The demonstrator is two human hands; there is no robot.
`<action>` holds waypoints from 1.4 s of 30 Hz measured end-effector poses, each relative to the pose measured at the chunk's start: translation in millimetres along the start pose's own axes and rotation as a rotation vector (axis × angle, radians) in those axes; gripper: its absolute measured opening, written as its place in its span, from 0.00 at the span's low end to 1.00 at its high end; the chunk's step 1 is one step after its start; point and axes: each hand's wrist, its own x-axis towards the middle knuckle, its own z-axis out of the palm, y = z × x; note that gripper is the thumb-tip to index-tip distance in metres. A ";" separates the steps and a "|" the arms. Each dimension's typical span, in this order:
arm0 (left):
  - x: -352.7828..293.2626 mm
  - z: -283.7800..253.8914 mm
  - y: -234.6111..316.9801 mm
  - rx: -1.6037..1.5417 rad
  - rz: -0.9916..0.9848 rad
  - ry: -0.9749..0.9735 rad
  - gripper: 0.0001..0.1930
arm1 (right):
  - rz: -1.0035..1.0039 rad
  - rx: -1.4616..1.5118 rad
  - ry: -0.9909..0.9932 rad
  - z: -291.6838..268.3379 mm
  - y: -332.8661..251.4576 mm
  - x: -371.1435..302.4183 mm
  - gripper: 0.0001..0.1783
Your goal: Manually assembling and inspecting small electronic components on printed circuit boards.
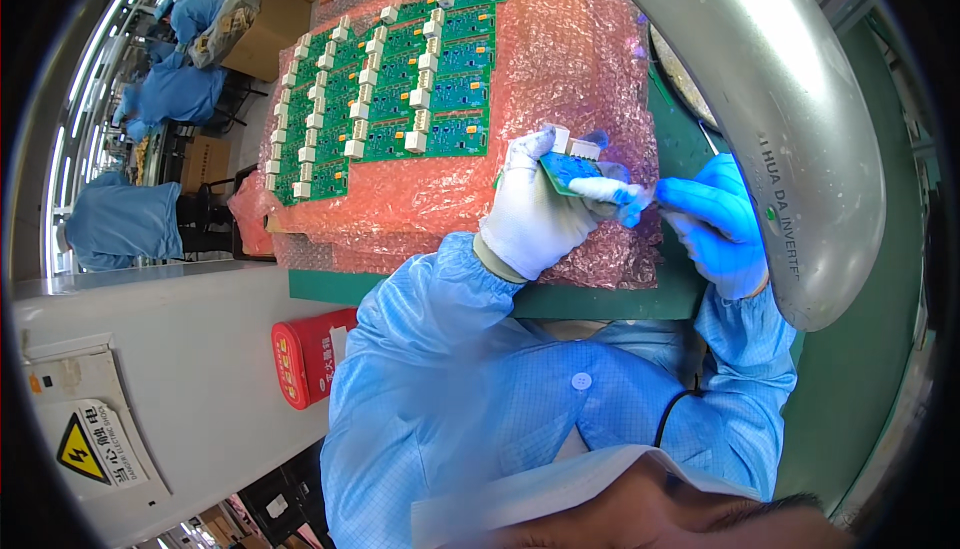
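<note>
Four or more people in pale-blue workwear (120, 219) show at the upper left of the frame. Moving right, we count one red box with a rounded end (310, 359) at the lower left. Next, on pink bubble wrap (590, 49) over a green counter (340, 286), we see thin green circuit boards with white block connectors (460, 94) laid in four columns; the rightmost holds five, while the others crowd too closely for us to give a sure total.

Right of the frame's middle, one left hand in a white glove (535, 209) has its fingers curled closely round a single green circuit board with two white blocks (562, 173). We judge this board light and stiff, rather smooth, and fragile where small parts stand out; the glove fabric should lend some grip. We would take hold by the bare edges, or by the sturdier blocks, keeping fingertips off the components and never bending the panel.

Farther right, one right hand in a blue-lit glove (720, 234) reaches toward the board's end with fingertips drawn together; whether they pinch anything, we cannot tell. One curved silver-grey housing (815, 129) fills the upper right.
</note>
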 end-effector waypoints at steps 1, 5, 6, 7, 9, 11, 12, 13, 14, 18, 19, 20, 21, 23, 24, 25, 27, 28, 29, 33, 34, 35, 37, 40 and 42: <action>-2.0 10.0 -3.2 0.139 0.093 0.162 0.18 | 0.002 -0.002 0.001 1.7 -0.9 1.1 0.15; -4.4 8.6 0.2 0.119 0.027 0.103 0.16 | 0.038 -0.047 0.068 -1.4 3.6 -7.3 0.16; -4.6 10.6 0.4 0.113 0.102 0.153 0.15 | 0.142 0.006 0.092 -2.1 6.2 -11.0 0.16; -4.5 11.8 0.7 0.107 0.177 0.203 0.14 | 0.203 0.124 0.183 2.0 9.8 -14.2 0.16; -1.9 -4.7 4.2 0.188 0.206 0.150 0.14 | 0.163 0.095 0.170 0.8 13.3 -14.1 0.16; -2.7 -22.9 11.8 0.137 0.060 -0.021 0.26 | 0.121 0.070 0.152 -2.3 12.4 -13.3 0.16; -0.4 -31.0 14.4 0.135 0.064 -0.021 0.26 | 0.123 0.053 0.104 -5.7 7.6 -12.4 0.16; 2.8 -38.1 16.6 0.010 -0.026 -0.174 0.26 | 0.124 0.036 0.055 -8.1 3.3 -10.8 0.16; 4.6 -37.9 17.4 -0.114 -0.119 -0.328 0.26 | 0.123 0.037 0.052 -9.0 0.8 -8.8 0.16; -4.2 1.8 3.2 0.035 -0.052 -0.107 0.25 | 0.015 -0.076 -0.018 -5.2 -2.5 2.1 0.15; -5.5 17.7 -1.1 0.085 0.022 0.102 0.19 | -0.085 -0.158 -0.030 -3.8 -2.8 4.4 0.14; -5.7 25.2 -3.8 0.135 0.096 0.311 0.17 | -0.085 -0.158 -0.030 -2.9 -3.6 3.9 0.14; -4.6 21.2 -4.5 0.136 0.095 0.311 0.17 | -0.039 -0.134 -0.006 -1.8 -4.2 2.5 0.14; -1.9 5.4 -4.0 0.159 0.174 0.156 0.16 | 0.007 -0.110 0.021 -1.9 -0.4 -4.0 0.14; -1.2 2.6 -2.5 0.161 0.174 0.155 0.16 | 0.114 -0.046 0.034 -4.6 3.9 -8.4 0.15; -1.0 1.4 -0.5 0.121 0.156 0.131 0.16 | 0.220 0.018 0.046 -5.9 4.8 -9.4 0.15; -0.4 -1.2 0.3 0.080 0.138 0.107 0.16 | 0.216 0.032 0.067 -5.5 4.9 -12.1 0.15; 0.0 -1.2 -0.2 0.085 0.140 0.140 0.16 | 0.214 0.046 0.085 -5.1 2.6 -10.3 0.15; -0.4 1.4 -1.1 0.089 0.142 0.175 0.16 | 0.214 0.047 0.084 -5.5 1.9 -9.5 0.15; -2.8 14.7 -2.4 0.110 0.047 0.309 0.16 | 0.024 -0.065 0.034 -3.2 -3.3 -2.4 0.15; -2.3 10.5 -2.2 0.114 0.071 0.260 0.17 | -0.002 -0.113 0.039 -1.7 -5.1 -0.2 0.15; -1.5 4.8 -2.1 0.118 0.095 0.211 0.17 | -0.003 -0.113 0.039 -1.4 -4.8 -1.3 0.15; -0.6 -3.3 -1.8 0.127 0.143 0.112 0.18 | 0.124 -0.042 0.070 -2.0 -3.4 -6.1 0.15; -2.5 3.8 -0.7 0.110 0.113 0.164 0.18 | 0.128 0.053 0.038 -7.4 -1.9 -10.7 0.16; -3.7 11.2 -0.4 0.088 0.058 0.266 0.18 | 0.029 -0.062 0.051 -3.3 -1.2 -4.5 0.16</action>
